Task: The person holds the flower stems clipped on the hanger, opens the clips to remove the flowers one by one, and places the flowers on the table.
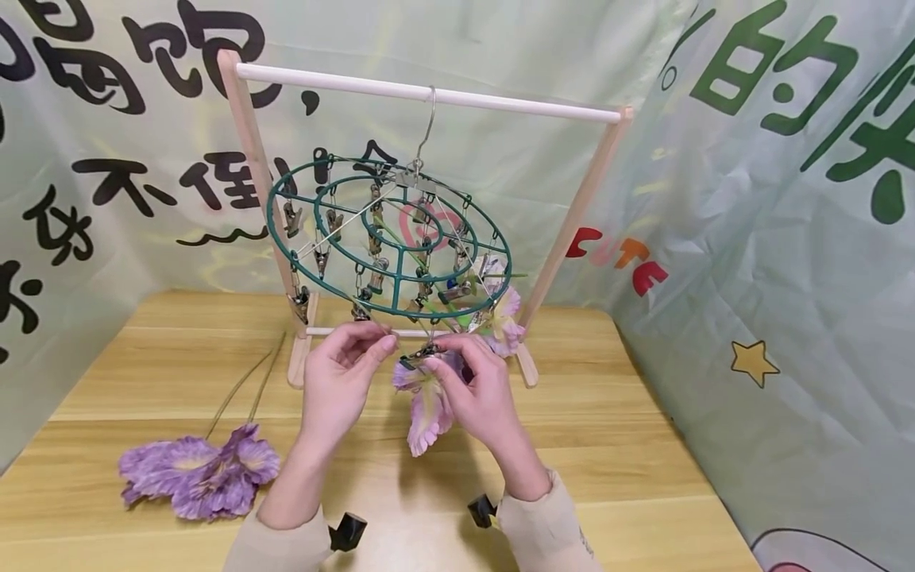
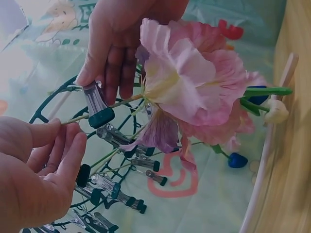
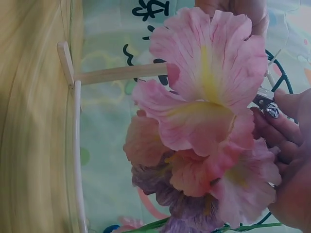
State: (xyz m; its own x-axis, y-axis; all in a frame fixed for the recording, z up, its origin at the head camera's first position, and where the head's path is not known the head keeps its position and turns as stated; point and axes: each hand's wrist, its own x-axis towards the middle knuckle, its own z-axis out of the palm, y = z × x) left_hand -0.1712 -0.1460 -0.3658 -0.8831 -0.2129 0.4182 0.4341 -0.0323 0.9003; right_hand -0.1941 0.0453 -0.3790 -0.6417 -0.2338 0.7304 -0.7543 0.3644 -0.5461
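Note:
My left hand pinches the thin stem of an artificial flower between thumb and fingers. My right hand holds a metal clip with a dark green tip, its thumb on the clip's handle. The stem passes at the clip's tip. Below the hands hangs the pale pink-purple flower, which looks pink in the wrist views. The clip hangs from the front edge of a round green hanger with several clips. Another pinkish flower hangs at its right side.
A wooden stand carries the hanger by a metal hook on its white top bar. Purple flowers with thin stems lie at the left of the wooden table. A printed cloth surrounds the table.

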